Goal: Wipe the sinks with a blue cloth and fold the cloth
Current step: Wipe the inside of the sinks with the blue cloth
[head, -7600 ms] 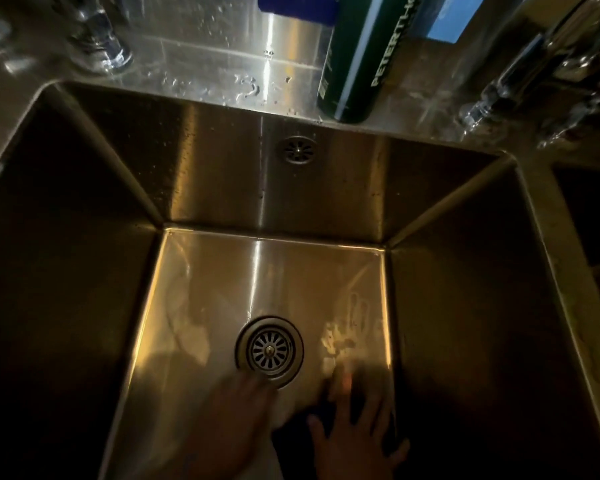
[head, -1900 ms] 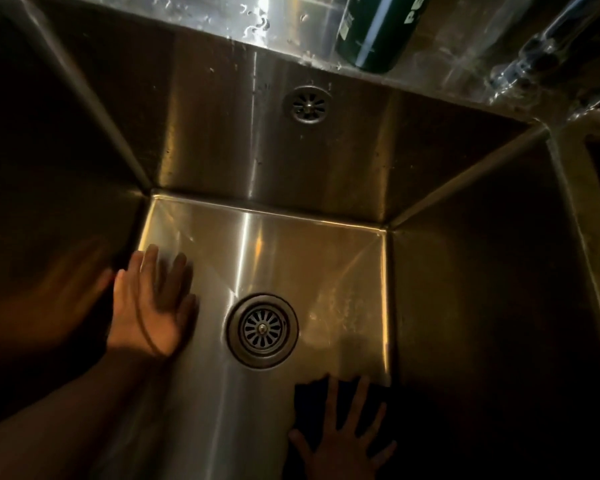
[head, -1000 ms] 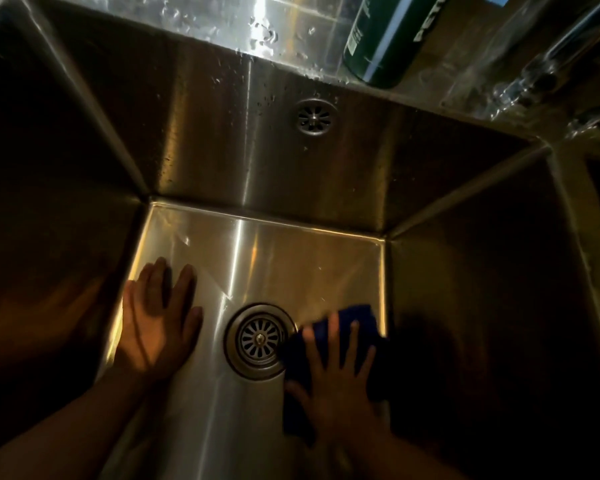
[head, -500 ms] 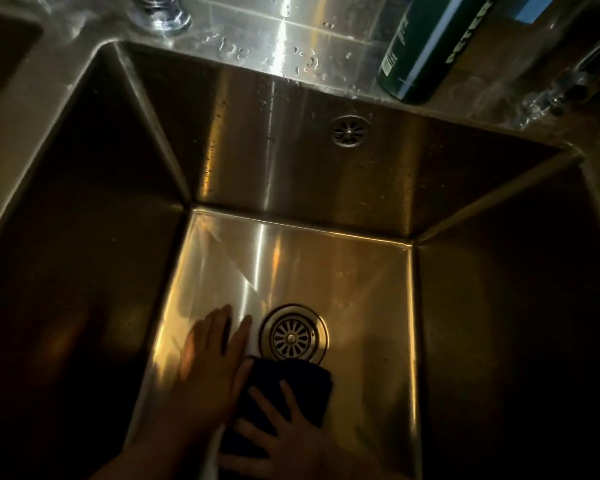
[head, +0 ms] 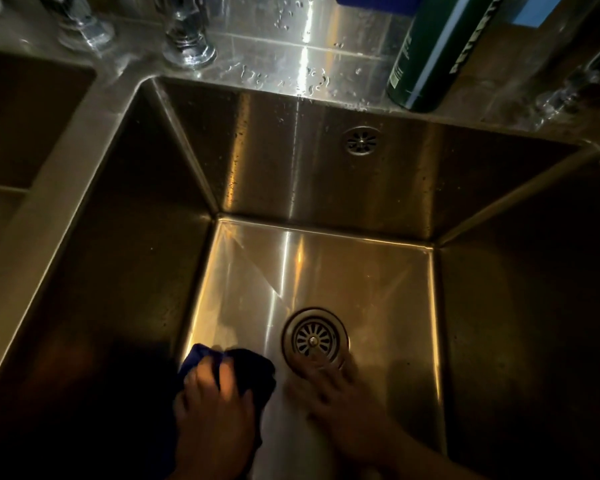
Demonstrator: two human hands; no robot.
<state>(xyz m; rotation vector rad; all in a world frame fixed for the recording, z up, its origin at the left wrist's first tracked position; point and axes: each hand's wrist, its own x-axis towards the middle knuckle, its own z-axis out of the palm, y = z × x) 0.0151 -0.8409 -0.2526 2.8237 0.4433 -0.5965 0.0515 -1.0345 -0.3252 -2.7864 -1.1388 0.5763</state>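
**Change noted.** The cloth (head: 253, 370) is changing hands. Half a second earlier the right hand was pressing it flat just in front of the drain, with the left hand lying bare beside it. Now the left hand (head: 212, 407) is gripping it, fingers (head: 227, 370) curled round a bunched fold. The cloth is sitting at the near left corner of the sink floor, close against the foot of the left wall. The right hand (head: 336, 389) is resting bare on the floor at the near edge of the drain (head: 315, 338), its fingers spread and straight, blurred, holding nothing.

**Meaning for the task.** Wiping of this sink (head: 291, 161) is judged to be continuing. The handover is probably giving reach to the left wall and the near left corner. The walls are lying in deep shadow, so their condition cannot be told. Folding is not yet begun, as the cloth is bunched.

**Surroundings.**
- A second sink (head: 21, 116) is lying beyond the left rim.
- Two taps (head: 187, 39) are standing on the tabletop (head: 343, 74) at the far left corner.
- A green bottle (head: 430, 53) is standing at the far edge towards the right.
- Water drops (head: 284, 77) are lying between the taps and the bottle.
- An overflow grille (head: 360, 141) is sitting in the far wall.

**Obstructions.** The right hand is covering the near rim of the drain and would have to lift for wiping there. The taps and bottle would be hindering any pass along the tabletop.
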